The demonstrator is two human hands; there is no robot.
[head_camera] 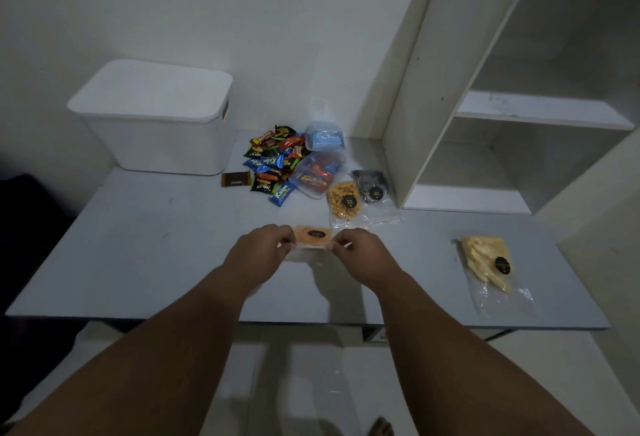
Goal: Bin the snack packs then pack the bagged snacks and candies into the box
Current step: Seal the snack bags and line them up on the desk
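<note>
**Grey table, packing barely begun by my reading**

Grey table (138,262) under dim light, pale wall behind. Nearest me, my left hand (258,245) and right hand (360,250) each pinch one end of a small orange snack bag (311,236), fingers curled over its left and right edges, holding it just above the tabletop at the middle. At 3 o'clock from my hands, well apart, a clear bag of yellow sticks (485,259) lies flat. At 1 o'clock, a bag of yellow puffs (344,200) lies just beside a bag of dark rounds (372,186). Toward 12 o'clock sits a loose heap of candy packs (273,165), with a brown bar (235,179) off its left side and two clear tubs (317,172) on its right. Farthest, at 11 o'clock, the white box (156,117) stands with its lid on; I cannot see inside it. At 2 o'clock a shelf unit (519,117) stands on the table's far right.

I judge nearly everything is left: four bags and the candies are out, and the lid must come off before anything goes in.
</note>
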